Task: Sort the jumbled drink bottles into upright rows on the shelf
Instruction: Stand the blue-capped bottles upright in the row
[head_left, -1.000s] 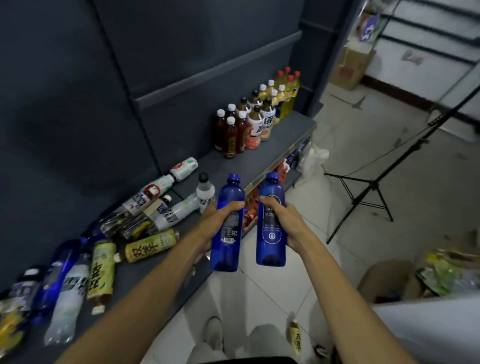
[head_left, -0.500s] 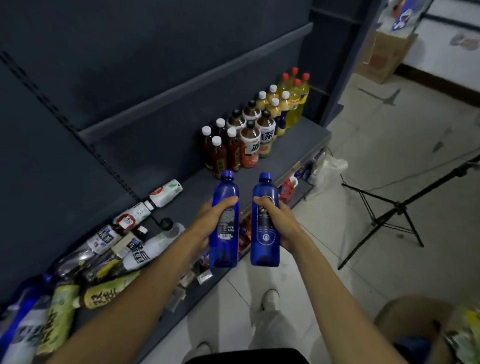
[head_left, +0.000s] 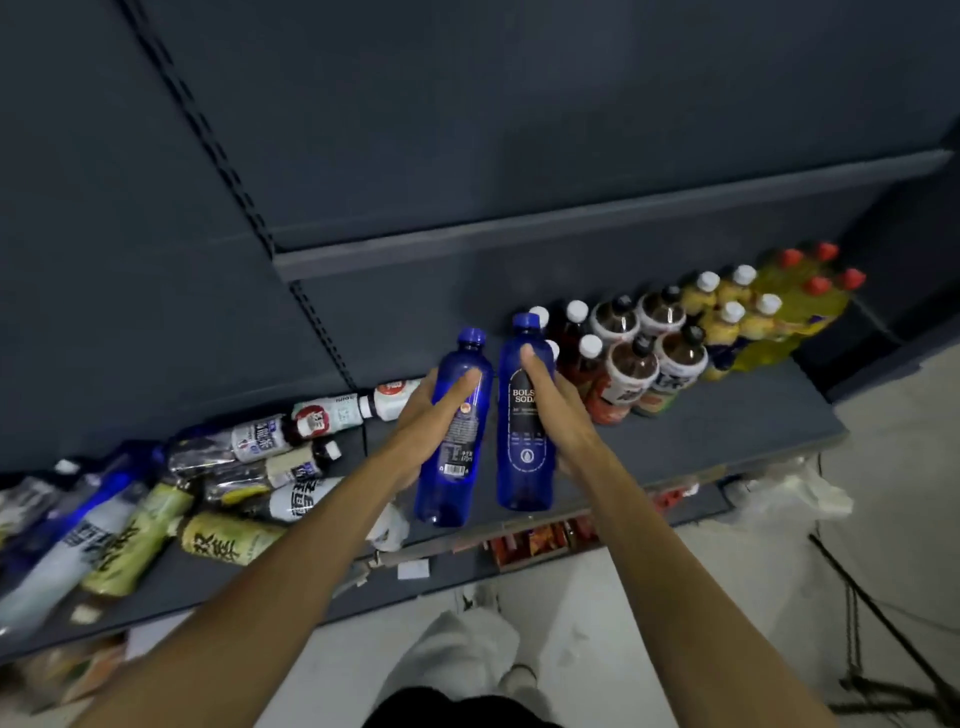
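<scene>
I hold two tall blue soda bottles upright over the dark grey shelf (head_left: 727, 441). My left hand (head_left: 434, 410) grips the left blue bottle (head_left: 454, 447) around its middle. My right hand (head_left: 558, 405) grips the right blue bottle (head_left: 522, 441), thumb on its shoulder. Both bottles' bases are low over the shelf's front part, just left of the upright rows: red-brown tea bottles (head_left: 584, 353), brown bottles with white labels (head_left: 631, 374), and yellow bottles (head_left: 727, 322). Whether the bases touch the shelf is unclear.
Several bottles lie jumbled on the shelf's left side (head_left: 228, 499), white, green and blue ones. A lower shelf holds small packets (head_left: 540, 540). A white bag (head_left: 795, 499) sits on the floor at right, a dark stand leg (head_left: 883, 623) beyond it. My shoe (head_left: 480, 597) is below.
Both hands have carried the blue bottles forward from over the floor to over the shelf, close beside the upright rows. The view has turned toward the shelf.
</scene>
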